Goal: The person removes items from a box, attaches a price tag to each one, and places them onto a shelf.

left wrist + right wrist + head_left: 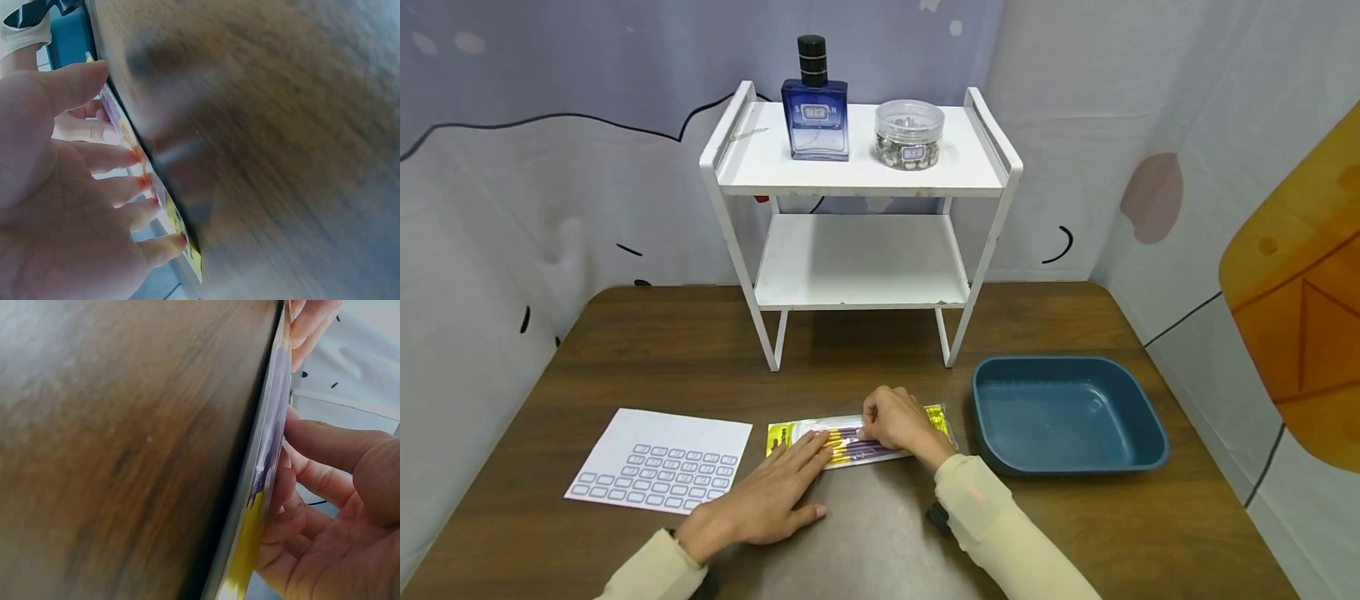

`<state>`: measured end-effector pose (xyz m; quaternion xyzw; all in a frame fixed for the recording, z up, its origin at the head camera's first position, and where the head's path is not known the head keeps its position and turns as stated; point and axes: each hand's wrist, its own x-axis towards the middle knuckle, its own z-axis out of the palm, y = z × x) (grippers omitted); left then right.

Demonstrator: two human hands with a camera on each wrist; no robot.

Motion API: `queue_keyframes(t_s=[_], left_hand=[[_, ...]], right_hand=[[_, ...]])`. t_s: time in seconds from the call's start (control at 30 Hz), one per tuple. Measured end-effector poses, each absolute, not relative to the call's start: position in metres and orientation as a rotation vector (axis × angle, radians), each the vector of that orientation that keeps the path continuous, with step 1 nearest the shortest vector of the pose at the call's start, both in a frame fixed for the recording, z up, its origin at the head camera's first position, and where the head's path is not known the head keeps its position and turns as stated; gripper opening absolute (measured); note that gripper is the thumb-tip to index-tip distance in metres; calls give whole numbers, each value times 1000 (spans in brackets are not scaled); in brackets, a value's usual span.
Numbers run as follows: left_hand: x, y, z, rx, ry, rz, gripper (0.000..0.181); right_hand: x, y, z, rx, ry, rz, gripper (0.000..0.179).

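A flat clear pack of paintbrushes (842,452) with purple handles and yellow card ends lies on the table between both hands. My left hand (771,496) rests its spread, fairly straight fingertips on the pack's left part; the left wrist view shows those fingertips (150,181) touching it. Over the pack's middle right, my right hand (898,421) has curled fingers, with thumb and forefinger close together against its surface. In the right wrist view the right thumb (331,440) meets the pack (269,437). Whether anything is pinched there is hidden.
A sheet of blue-bordered labels (662,458) lies left. A teal tray (1067,469) stands right. Behind is a white two-tier rack (861,258), its top holding a blue perfume bottle (816,121) and a clear lidded jar (910,133), each bearing a label.
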<state>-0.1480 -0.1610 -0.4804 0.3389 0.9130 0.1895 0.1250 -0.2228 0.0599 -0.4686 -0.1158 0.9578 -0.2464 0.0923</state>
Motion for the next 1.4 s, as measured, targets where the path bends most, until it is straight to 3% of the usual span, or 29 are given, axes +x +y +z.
queue_keyframes(t_s=[1.4], left_hand=[[-148, -161, -480, 972, 2650, 536, 71]], right_hand=[[-227, 74, -467, -205, 2819, -753, 30]])
